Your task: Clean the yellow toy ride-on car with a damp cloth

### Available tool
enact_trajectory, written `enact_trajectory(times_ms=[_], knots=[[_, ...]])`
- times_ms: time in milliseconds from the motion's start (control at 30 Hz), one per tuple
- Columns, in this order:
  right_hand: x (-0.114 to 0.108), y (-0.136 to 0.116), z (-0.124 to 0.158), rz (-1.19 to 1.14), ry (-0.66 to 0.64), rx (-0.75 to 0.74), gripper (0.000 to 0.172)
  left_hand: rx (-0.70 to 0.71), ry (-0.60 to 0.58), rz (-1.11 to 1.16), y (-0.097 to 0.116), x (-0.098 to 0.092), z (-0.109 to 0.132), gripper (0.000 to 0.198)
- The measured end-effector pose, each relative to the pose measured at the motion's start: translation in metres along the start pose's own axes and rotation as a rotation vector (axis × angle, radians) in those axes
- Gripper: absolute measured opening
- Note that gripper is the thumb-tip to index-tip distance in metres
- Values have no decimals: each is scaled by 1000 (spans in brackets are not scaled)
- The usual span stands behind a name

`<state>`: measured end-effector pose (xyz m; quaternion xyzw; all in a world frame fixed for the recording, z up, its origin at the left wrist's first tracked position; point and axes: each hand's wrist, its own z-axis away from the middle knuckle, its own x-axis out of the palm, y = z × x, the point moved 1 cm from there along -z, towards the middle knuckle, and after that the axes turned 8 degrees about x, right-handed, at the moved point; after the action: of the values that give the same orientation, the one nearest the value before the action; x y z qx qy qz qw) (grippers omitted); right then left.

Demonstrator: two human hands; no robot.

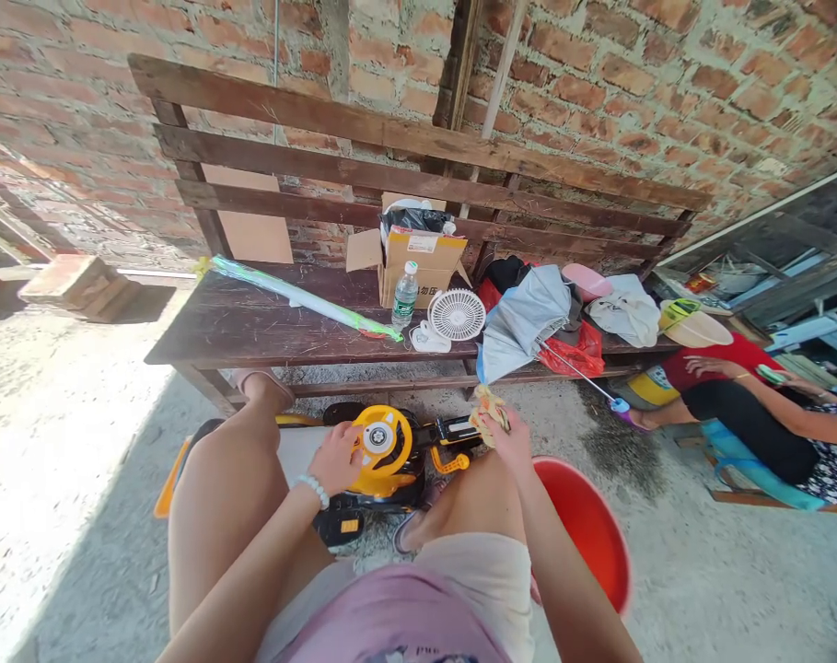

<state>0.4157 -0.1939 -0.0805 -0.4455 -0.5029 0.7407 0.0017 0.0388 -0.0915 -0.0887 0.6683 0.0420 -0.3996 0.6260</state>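
Observation:
I sit over a yellow and black power tool (pixel 383 456) that lies on the ground between my knees. My left hand (pixel 336 459), with a bead bracelet on the wrist, rests on the tool's round yellow housing, fingers curled against it. My right hand (pixel 505 431) is closed on a crumpled yellowish cloth (pixel 488 414), held just above the tool's black and yellow front part (pixel 451 435).
A dark wooden bench (pixel 252 327) stands ahead against a brick wall, bearing a long wrapped tube (pixel 300 296), a water bottle (pixel 405 295), a cardboard box (pixel 422 258), a small white fan (pixel 457 315), a folded umbrella (pixel 525 318). A red basin (pixel 587 525) is by my right leg. Another person (pixel 749 405) sits at right.

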Motion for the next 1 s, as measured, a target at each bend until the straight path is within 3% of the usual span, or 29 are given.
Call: enact_trajectory(times_ms=[133,200,333,467,600,733,800,867,1000], knots=[[51,-5,1,107,-242,-138,41,8,-269,-281,-3,23,13,65],[62,0,0,160,-291,-191,47,-2,-357,-327,-5,29,16,70],[41,18,-15,356,-293,-207,51,5,-413,-357,-10,31,16,73],[6,31,-31,563,-144,-20,52,33,-360,-290,-16,26,11,65],[6,19,-36,607,-123,76,47,48,-278,-236,-18,22,4,62],[40,-26,-21,529,-170,-54,47,54,-266,-200,-16,21,2,63],[66,-56,0,415,-134,-265,51,58,-292,-228,-14,21,2,65],[98,-81,28,369,-129,-373,53,51,-302,-256,-11,19,1,65],[164,-105,91,507,-413,-472,47,-10,-242,-351,-8,13,-1,47]])
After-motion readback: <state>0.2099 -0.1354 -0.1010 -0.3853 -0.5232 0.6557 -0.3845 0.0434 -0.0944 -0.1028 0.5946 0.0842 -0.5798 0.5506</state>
